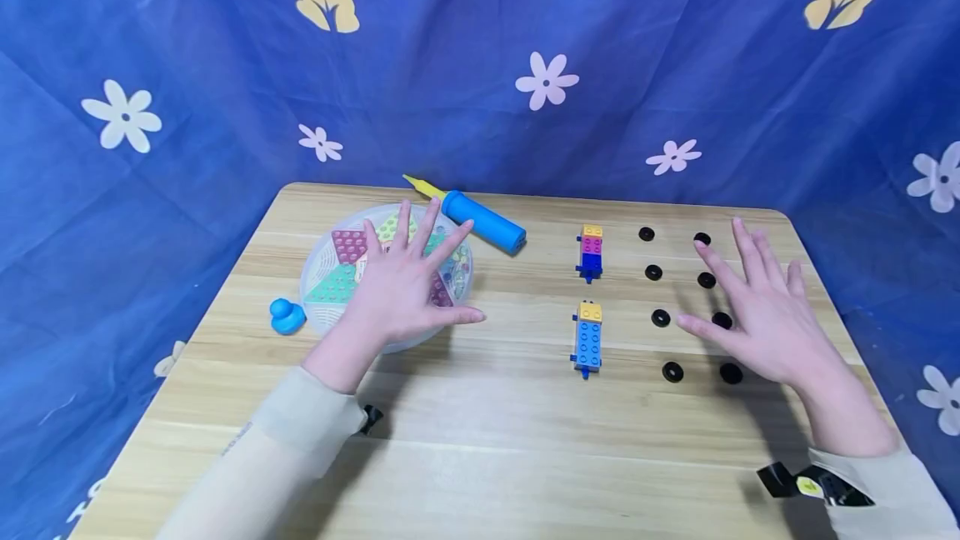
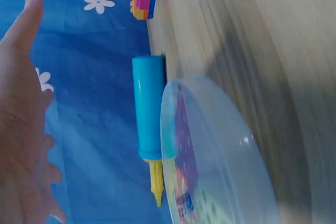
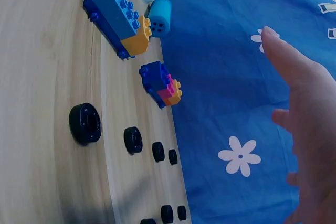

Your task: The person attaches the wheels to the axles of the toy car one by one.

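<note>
My left hand (image 1: 401, 286), fingers spread and holding nothing, hovers over a round clear plastic container (image 1: 318, 325) with coloured dotted wedges on top. On the right, my right hand (image 1: 772, 319) is also spread and empty, above two columns of small black toy wheels (image 1: 672, 372). Between the hands stand two toy-brick cars without wheels on their axles. The nearer car (image 1: 588, 344) has light blue bricks and a yellow one at its far end. The farther car (image 1: 591, 252) carries yellow, pink and dark blue bricks.
A blue hand pump (image 1: 486, 222) with a yellow nozzle lies behind the container, close to the table's back edge. Left of the container sits a blue rubber duck (image 1: 286, 317). A blue flowered cloth (image 1: 450, 65) hangs behind the wooden table (image 1: 510, 440).
</note>
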The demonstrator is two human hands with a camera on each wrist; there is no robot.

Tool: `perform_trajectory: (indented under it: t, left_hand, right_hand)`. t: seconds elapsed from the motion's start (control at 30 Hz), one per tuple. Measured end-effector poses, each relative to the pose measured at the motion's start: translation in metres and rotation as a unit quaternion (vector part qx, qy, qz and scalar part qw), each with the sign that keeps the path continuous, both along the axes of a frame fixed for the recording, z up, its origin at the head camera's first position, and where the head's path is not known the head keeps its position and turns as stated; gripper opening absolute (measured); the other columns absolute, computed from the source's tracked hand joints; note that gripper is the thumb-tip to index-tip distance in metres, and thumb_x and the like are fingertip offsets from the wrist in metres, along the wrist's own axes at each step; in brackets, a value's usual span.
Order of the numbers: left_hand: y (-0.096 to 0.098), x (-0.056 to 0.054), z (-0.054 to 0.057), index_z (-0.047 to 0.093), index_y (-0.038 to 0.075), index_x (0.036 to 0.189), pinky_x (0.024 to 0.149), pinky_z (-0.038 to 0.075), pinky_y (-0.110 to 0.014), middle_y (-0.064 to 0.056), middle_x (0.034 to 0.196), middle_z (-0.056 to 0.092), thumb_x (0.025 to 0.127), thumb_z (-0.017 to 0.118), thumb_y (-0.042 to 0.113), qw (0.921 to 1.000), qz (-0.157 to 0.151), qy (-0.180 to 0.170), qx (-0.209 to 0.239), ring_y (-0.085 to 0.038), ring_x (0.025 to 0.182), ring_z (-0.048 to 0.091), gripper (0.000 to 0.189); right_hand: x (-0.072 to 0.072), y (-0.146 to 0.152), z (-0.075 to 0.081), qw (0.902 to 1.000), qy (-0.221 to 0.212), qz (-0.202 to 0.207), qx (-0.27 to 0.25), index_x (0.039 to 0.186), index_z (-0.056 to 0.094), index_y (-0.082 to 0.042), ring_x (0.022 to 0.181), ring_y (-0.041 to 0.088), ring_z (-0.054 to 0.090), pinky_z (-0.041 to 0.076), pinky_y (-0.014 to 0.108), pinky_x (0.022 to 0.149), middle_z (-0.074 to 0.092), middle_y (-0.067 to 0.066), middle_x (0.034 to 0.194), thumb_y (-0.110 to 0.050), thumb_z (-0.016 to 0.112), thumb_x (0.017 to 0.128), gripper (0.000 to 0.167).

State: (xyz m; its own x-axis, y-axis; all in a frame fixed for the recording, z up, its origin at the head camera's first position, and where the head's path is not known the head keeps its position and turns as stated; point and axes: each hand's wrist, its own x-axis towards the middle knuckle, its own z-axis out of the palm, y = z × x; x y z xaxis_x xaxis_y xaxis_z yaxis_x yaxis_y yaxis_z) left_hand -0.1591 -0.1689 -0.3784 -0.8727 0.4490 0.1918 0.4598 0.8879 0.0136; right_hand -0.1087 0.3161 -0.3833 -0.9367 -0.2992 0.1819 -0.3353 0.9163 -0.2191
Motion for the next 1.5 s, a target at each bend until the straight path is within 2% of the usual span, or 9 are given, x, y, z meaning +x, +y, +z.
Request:
perform_trajectory:
  t: [0.2,0.33,0.53,0.6,0.7,0.8,0.9,1.2,1.5]
  left_hand:
    - [0.016,0.002,-0.006,0.007,0.047,0.169,0.11,0.007,-0.087,0.001,0.176,-0.011,0.07,0.046,0.104,0.999,-0.031,-0.001,0.033,-0.043,0.159,0.0,0.12]
    - [0.027,0.004,-0.013,0.009,0.046,0.169,0.112,0.01,-0.085,0.0,0.176,-0.007,0.068,0.047,0.105,0.9977,-0.049,-0.001,0.047,-0.042,0.159,0.001,0.122]
    - [0.045,0.005,-0.021,0.005,0.049,0.168,0.115,0.006,-0.081,0.002,0.177,-0.008,0.068,0.047,0.105,0.9951,-0.075,-0.009,0.064,-0.037,0.161,0.002,0.123]
    - [0.051,0.005,-0.025,0.004,0.049,0.168,0.116,0.009,-0.08,0.004,0.177,-0.008,0.068,0.047,0.105,0.9939,-0.085,-0.013,0.069,-0.036,0.161,0.001,0.122]
    - [0.059,0.006,-0.031,0.006,0.048,0.168,0.117,0.017,-0.077,0.005,0.177,-0.008,0.069,0.048,0.104,0.9915,-0.1,-0.02,0.08,-0.034,0.161,0.004,0.122]
    - [0.068,0.006,-0.037,0.01,0.046,0.169,0.117,0.026,-0.074,0.004,0.177,-0.006,0.069,0.051,0.103,0.9886,-0.118,-0.027,0.089,-0.035,0.161,0.009,0.122]
    - [0.076,0.006,-0.045,0.012,0.044,0.169,0.116,0.03,-0.072,0.003,0.177,-0.004,0.07,0.052,0.102,0.9868,-0.132,-0.03,0.089,-0.034,0.161,0.012,0.122]
    - [0.097,0.006,-0.062,0.015,0.043,0.169,0.113,0.038,-0.068,-0.001,0.178,0.005,0.068,0.057,0.101,0.9834,-0.148,-0.053,0.091,-0.031,0.16,0.018,0.124]
    - [0.122,0.005,-0.074,0.017,0.046,0.168,0.115,0.039,-0.063,-0.003,0.177,0.012,0.069,0.063,0.098,0.9752,-0.179,-0.092,0.092,-0.033,0.155,0.031,0.12]
  right_hand:
    - [0.005,0.009,-0.006,0.9971,-0.002,0.039,-0.066,0.169,0.03,-0.024,0.159,0.046,0.004,0.004,0.076,0.12,-0.005,0.009,0.177,-0.049,0.085,0.086,0.103]
    - [0.007,0.011,-0.01,0.9936,-0.02,0.044,-0.102,0.168,0.034,-0.027,0.156,0.052,0.015,0.02,0.084,0.11,-0.001,0.006,0.177,-0.041,0.091,0.083,0.103]
    - [0.012,0.011,-0.016,0.9861,-0.039,0.058,-0.151,0.165,0.04,-0.027,0.151,0.053,0.029,0.036,0.081,0.1,0.006,0.001,0.177,-0.031,0.095,0.081,0.1]
    - [0.014,0.012,-0.019,0.9834,-0.037,0.066,-0.165,0.164,0.042,-0.027,0.151,0.05,0.03,0.035,0.072,0.11,0.009,0.001,0.176,-0.028,0.096,0.08,0.1]
    - [0.015,0.013,-0.026,0.9799,-0.025,0.082,-0.18,0.162,0.046,-0.025,0.153,0.043,0.03,0.031,0.044,0.121,0.015,0.002,0.175,-0.022,0.099,0.076,0.101]
    - [0.016,0.014,-0.033,0.9766,-0.013,0.099,-0.191,0.159,0.05,-0.023,0.15,0.042,0.034,0.024,0.019,0.115,0.023,0.004,0.173,-0.018,0.102,0.071,0.102]
    - [0.016,0.014,-0.039,0.9743,-0.011,0.107,-0.198,0.156,0.054,-0.021,0.146,0.044,0.039,0.024,0.012,0.111,0.029,0.006,0.17,-0.018,0.103,0.068,0.101]
    - [0.018,0.014,-0.056,0.9686,-0.024,0.122,-0.215,0.151,0.06,-0.018,0.147,0.024,0.042,0.032,0.01,0.109,0.038,0.005,0.166,-0.018,0.103,0.068,0.093]
    - [0.02,0.01,-0.069,0.9585,-0.062,0.133,-0.245,0.144,0.065,-0.009,0.119,0.027,0.067,0.056,0.024,0.095,0.048,0.006,0.158,-0.014,0.101,0.073,0.08]
